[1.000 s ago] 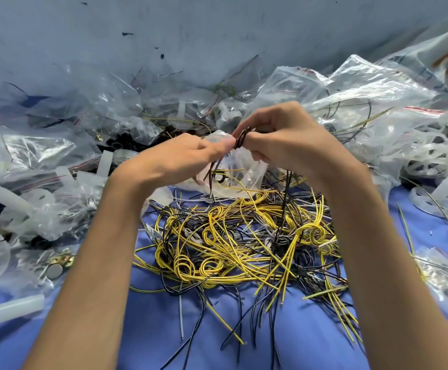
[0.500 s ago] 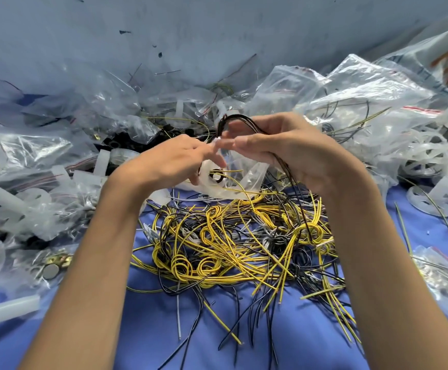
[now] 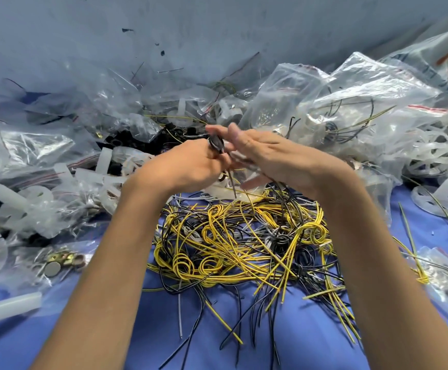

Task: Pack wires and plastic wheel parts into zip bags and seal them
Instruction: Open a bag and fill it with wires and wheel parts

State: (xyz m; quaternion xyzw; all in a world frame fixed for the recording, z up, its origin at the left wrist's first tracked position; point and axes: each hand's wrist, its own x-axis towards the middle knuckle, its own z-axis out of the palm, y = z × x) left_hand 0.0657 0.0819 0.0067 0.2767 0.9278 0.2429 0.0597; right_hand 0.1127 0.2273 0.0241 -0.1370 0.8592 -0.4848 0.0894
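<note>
Above cluttered blue cloth (image 3: 297, 343), pinching a black wire coil (image 3: 216, 144) in left hand (image 3: 191, 166), holding loops tight for bagging; grasp of right hand (image 3: 276, 158) unclear.

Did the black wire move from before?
Yes. The black wire, now coiled in the left hand, has shifted left, away from the clear zip bag behind.

Yellow, black and pale grey on blue.
The loose tangle of thin wires (image 3: 239, 244) mixes bright yellow strands with black and a few pale grey ones, on the plain blue cloth worktop (image 3: 305, 343). The small coil of black wire (image 3: 216, 144) is glossy. The crumpled clear zip bags (image 3: 372, 97) carry thin red seal stripes; the plastic wheel parts (image 3: 436, 161) are milky translucent white; the small metal cylinders (image 3: 62, 261) are brass and silver.
</note>
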